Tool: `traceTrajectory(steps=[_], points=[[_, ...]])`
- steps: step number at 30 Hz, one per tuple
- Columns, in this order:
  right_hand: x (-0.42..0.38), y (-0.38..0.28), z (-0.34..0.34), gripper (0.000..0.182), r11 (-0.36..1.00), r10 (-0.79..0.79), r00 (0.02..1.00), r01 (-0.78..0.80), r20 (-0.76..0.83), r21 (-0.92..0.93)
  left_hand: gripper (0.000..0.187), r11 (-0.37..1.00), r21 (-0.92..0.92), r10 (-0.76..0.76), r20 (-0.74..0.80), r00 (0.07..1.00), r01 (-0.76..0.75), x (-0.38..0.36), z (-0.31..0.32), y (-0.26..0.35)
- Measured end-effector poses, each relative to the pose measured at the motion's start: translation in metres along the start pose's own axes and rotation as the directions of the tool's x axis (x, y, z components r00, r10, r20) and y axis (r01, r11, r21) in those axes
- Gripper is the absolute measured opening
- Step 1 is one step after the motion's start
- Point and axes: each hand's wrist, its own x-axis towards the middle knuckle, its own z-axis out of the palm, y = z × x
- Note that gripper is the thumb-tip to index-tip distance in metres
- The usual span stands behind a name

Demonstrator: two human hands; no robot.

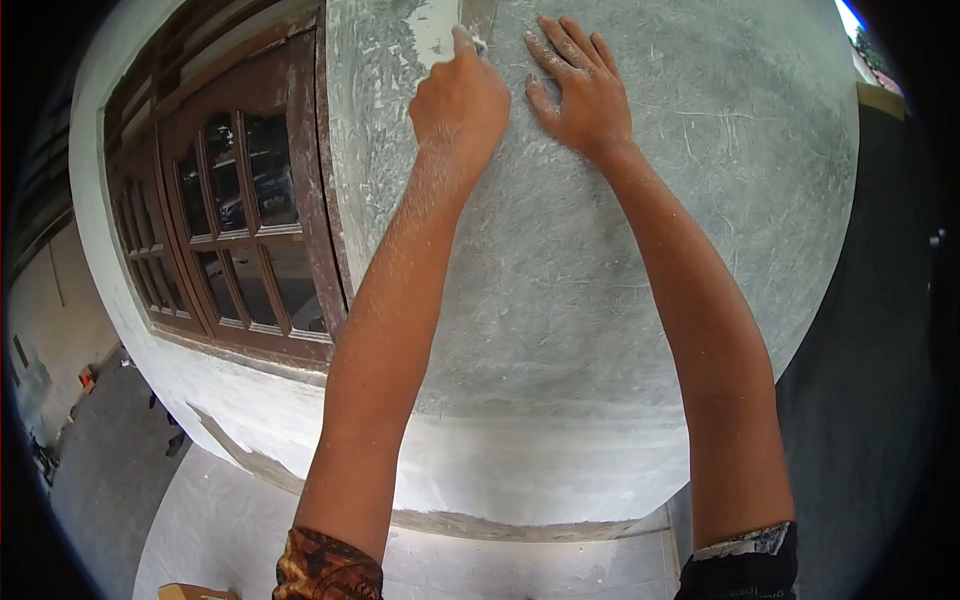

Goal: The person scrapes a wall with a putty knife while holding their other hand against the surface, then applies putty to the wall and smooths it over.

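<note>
My left hand (460,105) is closed around what looks like a scraper (480,22), its flat blade against the upper part of the wall. Most of its handle is hidden by my fingers, and the thumb points up. My right hand (582,90) rests flat on the grey wall (560,290) just to the right, fingers stretched out and dusty. Beside the blade, a bright white patch (433,32) shows on the wall. White dust speckles my left forearm.
A brown wooden window (240,210) with small glass panes is set in the wall at left. Below runs a pale ledge or floor (500,565). A cardboard piece (195,592) lies at the bottom left. Dark sheeting (860,400) hangs at right.
</note>
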Motion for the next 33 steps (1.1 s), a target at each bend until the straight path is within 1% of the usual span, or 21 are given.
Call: traceTrajectory(steps=[2, 6, 8, 12, 17, 18, 20, 24, 26, 27, 29, 30, 32, 33], points=[[-0.001, 0.001, -0.002, 0.051, 1.000, 0.007, 1.000, -0.007, -0.004, 0.004, 0.059, 0.999, -0.048, 0.015, -0.060, 0.998, -0.018, 0.001, -0.003, 0.006], [0.001, -0.001, -0.001, 0.051, 0.999, 0.003, 1.000, -0.002, -0.013, 0.053, 0.058, 0.999, -0.041, -0.028, -0.024, 0.999, 0.027, -0.016, 0.002, 0.003], [0.000, 0.001, 0.002, 0.051, 0.999, 0.005, 1.000, -0.004, -0.016, 0.032, 0.058, 0.999, -0.029, 0.016, -0.046, 0.999, -0.017, -0.012, 0.003, -0.001], [0.001, -0.001, -0.002, 0.052, 0.999, 0.011, 1.000, -0.010, -0.016, 0.046, 0.058, 0.998, -0.051, 0.022, -0.076, 0.997, -0.026, 0.002, -0.001, 0.004], [0.000, 0.000, 0.000, 0.052, 0.999, 0.000, 1.000, 0.001, -0.026, 0.040, 0.056, 0.999, -0.010, -0.039, -0.039, 0.998, 0.039, -0.015, 0.006, 0.000], [0.002, 0.001, 0.000, 0.052, 0.999, -0.003, 0.999, 0.004, -0.035, 0.033, 0.056, 0.999, -0.014, -0.033, -0.047, 0.998, 0.032, -0.008, 0.004, 0.000], [0.000, 0.000, 0.000, 0.052, 0.999, 0.002, 1.000, 0.000, -0.025, 0.055, 0.056, 0.998, -0.063, -0.002, -0.112, 0.994, -0.005, 0.003, 0.003, -0.001], [0.001, -0.001, -0.001, 0.051, 0.998, -0.001, 0.999, 0.003, -0.033, 0.067, 0.055, 0.997, -0.064, -0.043, -0.107, 0.993, 0.036, -0.012, 0.007, 0.004], [0.001, -0.004, -0.002, 0.051, 0.998, 0.033, 0.999, -0.032, -0.012, 0.062, 0.055, 0.997, -0.035, -0.076, -0.008, 0.997, 0.076, -0.025, 0.009, 0.000], [0.001, -0.004, -0.002, 0.051, 0.998, 0.032, 0.999, -0.031, -0.015, 0.060, 0.055, 0.997, -0.036, -0.074, -0.012, 0.997, 0.074, -0.021, 0.008, -0.001], [0.001, -0.003, 0.000, 0.055, 1.000, 0.021, 1.000, -0.021, 0.004, -0.021, 0.055, 0.998, -0.066, -0.029, -0.096, 0.995, 0.023, -0.009, 0.009, -0.003], [0.001, -0.003, 0.000, 0.055, 1.000, 0.021, 1.000, -0.020, 0.007, -0.022, 0.055, 0.997, -0.069, -0.030, -0.093, 0.995, 0.024, -0.003, 0.010, -0.001], [0.000, -0.004, -0.001, 0.050, 0.997, 0.037, 0.999, -0.036, -0.012, 0.064, 0.056, 0.998, -0.061, -0.016, -0.169, 0.985, 0.006, 0.006, 0.012, 0.001], [-0.001, -0.003, -0.001, 0.050, 0.997, 0.039, 0.999, -0.039, -0.009, 0.068, 0.056, 0.998, -0.058, -0.018, -0.165, 0.986, 0.008, -0.001, 0.011, 0.003]])
